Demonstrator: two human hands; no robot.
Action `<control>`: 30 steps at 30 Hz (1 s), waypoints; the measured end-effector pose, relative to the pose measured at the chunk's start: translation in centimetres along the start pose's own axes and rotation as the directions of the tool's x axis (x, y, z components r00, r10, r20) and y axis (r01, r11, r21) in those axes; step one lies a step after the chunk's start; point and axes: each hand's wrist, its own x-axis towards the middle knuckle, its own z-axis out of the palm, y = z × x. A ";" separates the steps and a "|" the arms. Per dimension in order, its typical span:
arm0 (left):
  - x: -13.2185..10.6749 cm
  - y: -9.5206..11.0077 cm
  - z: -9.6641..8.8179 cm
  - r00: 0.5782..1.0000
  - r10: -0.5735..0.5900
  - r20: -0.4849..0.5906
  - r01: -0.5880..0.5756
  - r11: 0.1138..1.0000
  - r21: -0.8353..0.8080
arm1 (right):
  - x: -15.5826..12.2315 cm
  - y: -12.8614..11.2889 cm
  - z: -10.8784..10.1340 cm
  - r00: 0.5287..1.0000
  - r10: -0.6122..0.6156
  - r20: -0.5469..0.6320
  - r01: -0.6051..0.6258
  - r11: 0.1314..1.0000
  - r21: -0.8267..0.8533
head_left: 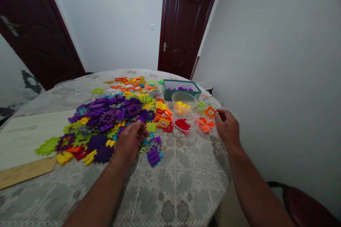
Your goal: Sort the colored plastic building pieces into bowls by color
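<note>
My right hand pinches an orange notched building tile with a window-like cutout, over a clear plastic bowl of orange pieces. My left hand is at the right edge of a big pile of interlocking plastic pieces, mostly purple. Its fingers are bent together; whether anything is in them is hidden. A lime green square tile lies just beyond its fingertips. Close by on the right is a purple ridged piece.
Clear bowls hold red pieces, yellow pieces and green pieces. Behind them stands a dark green box with purple pieces. A cream board lies at the left. The tablecloth covers a round-edged table; a dark red chair is lower right.
</note>
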 end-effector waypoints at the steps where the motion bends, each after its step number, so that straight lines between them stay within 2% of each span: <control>1: 0.0 0.0 0.0 1.000 0.014 0.007 -0.014 0.999 0.045 | 0.1 0.2 0.0 1.000 -0.027 0.000 0.027 0.999 -0.040; 4: -0.1 0.0 -0.1 0.998 0.062 0.027 -0.066 0.976 0.209 | 0.6 1.0 0.2 0.993 -0.115 -0.024 0.110 0.983 -0.149; 7: -0.2 0.2 -0.2 0.991 0.108 0.082 -0.132 0.903 0.409 | 0.7 1.2 0.5 0.980 -0.181 -0.076 0.164 0.968 -0.191; 10: -0.6 0.8 -0.2 0.970 0.177 0.167 -0.243 0.736 0.632 | -0.6 -0.1 0.8 0.980 -0.167 -0.113 0.157 0.983 -0.095; 12: -1.1 1.1 0.1 0.951 0.219 0.216 -0.307 0.614 0.727 | -2.4 -2.0 1.2 0.985 -0.168 -0.048 0.169 0.985 0.018; 13: -1.3 1.2 0.2 0.944 0.231 0.235 -0.328 0.571 0.753 | -3.6 -3.1 1.5 0.979 -0.202 0.027 0.199 0.977 0.078; 14: -1.6 1.3 0.3 0.938 0.239 0.251 -0.344 0.538 0.770 | -4.8 -4.2 2.0 0.958 -0.261 0.120 0.243 0.960 0.141; 15: -1.8 1.4 0.5 0.933 0.240 0.268 -0.356 0.511 0.782 | -6.0 -5.2 2.4 0.918 -0.334 0.216 0.292 0.934 0.204; 17: -2.3 1.4 0.7 0.920 0.232 0.316 -0.389 0.458 0.799 | -8.4 -6.6 3.4 0.810 -0.468 0.353 0.370 0.875 0.312; 19: -2.7 1.3 0.7 0.888 0.206 0.411 -0.460 0.371 0.807 | -10.5 -7.1 4.3 0.725 -0.559 0.402 0.425 0.823 0.378; 22: -3.6 1.0 0.4 0.813 0.103 0.573 -0.582 0.172 0.795 | -12.4 -6.3 5.4 0.636 -0.634 0.440 0.477 0.772 0.421; 24: -4.4 0.4 0.0 0.805 0.021 0.593 -0.593 0.052 0.804 | -13.0 -5.3 6.0 0.608 -0.633 0.479 0.475 0.774 0.419; 26: -5.1 -0.6 -0.2 0.834 -0.026 0.552 -0.552 -0.049 0.832 | -13.4 -4.5 6.5 0.619 -0.599 0.508 0.452 0.800 0.394; 28: -5.6 -1.6 -0.4 0.861 -0.029 0.507 -0.506 -0.140 0.851 | -13.6 -4.2 6.9 0.631 -0.575 0.521 0.442 0.818 0.367; 30: -5.8 -2.3 -0.5 0.871 -0.002 0.491 -0.480 -0.209 0.852 | -13.9 -4.2 7.2 0.638 -0.563 0.525 0.447 0.826 0.343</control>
